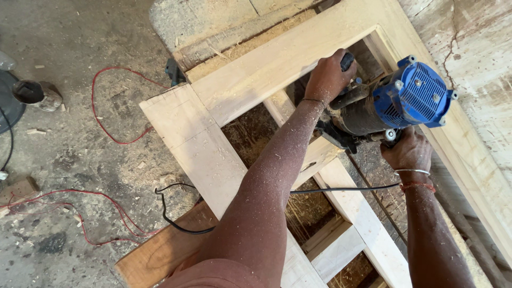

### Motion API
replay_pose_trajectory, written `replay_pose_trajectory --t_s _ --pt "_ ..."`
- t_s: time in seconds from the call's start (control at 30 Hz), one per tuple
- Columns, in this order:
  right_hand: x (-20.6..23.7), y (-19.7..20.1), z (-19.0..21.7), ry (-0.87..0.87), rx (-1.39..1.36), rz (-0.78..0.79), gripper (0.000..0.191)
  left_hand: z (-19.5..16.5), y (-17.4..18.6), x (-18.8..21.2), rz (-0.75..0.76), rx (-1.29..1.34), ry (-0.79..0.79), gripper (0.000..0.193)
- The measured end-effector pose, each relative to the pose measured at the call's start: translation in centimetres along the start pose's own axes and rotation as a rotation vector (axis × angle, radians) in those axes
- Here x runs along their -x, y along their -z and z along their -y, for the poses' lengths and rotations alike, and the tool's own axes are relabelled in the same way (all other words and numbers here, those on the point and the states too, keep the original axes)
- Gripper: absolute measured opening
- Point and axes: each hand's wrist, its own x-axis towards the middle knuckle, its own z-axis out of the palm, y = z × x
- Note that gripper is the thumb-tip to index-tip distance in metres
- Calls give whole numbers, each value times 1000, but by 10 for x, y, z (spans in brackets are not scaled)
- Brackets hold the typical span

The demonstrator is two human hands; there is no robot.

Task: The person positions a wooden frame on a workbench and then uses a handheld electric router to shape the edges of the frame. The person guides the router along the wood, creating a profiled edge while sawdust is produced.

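A wood router (397, 104) with a blue motor cap and black body rests on a pale wooden frame (213, 154) at its inner rails. My left hand (328, 77) grips the router's black side handle on the far side. My right hand (408, 151) holds the handle on the near side, partly hidden under the tool. Both forearms are dusted with sawdust. The router's black cord (176, 224) runs under my left arm and loops onto the floor. The cutter is hidden under the tool.
Red wire (106, 122) trails over the dusty concrete floor at left. A brown plank (160, 250) lies under the frame's near corner. Sawdust fills the gaps in the frame. Rough boards (213, 21) lie beyond it, and a dark round object (26, 92) sits far left.
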Motion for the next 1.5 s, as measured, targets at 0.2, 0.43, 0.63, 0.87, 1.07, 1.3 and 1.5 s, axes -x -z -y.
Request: replay_pose_trajectory --t_s 0.2,0.43,0.63,0.87,1.07,1.3,1.5 --pt "-1 -5 -7 0 -5 3 48 -2 -3 0 30 17 29 41" --pt "-4 -8 -12 -12 33 44 52 -4 -4 -1 13 -16 30 38" --pt "-2 -6 -12 -11 28 11 54 -4 -7 -3 9 -37 34 38" --pt "-2 -5 -9 -21 18 -14 52 -3 -8 -3 36 -51 41 41" --pt "0 -4 -6 -28 -10 -6 49 0 -7 -1 33 -49 58 36" --pt "2 -4 -1 -32 -45 4 51 3 -2 2 33 17 53 40" --pt "2 -5 5 -27 -44 -11 52 3 5 4 21 -29 37 36"
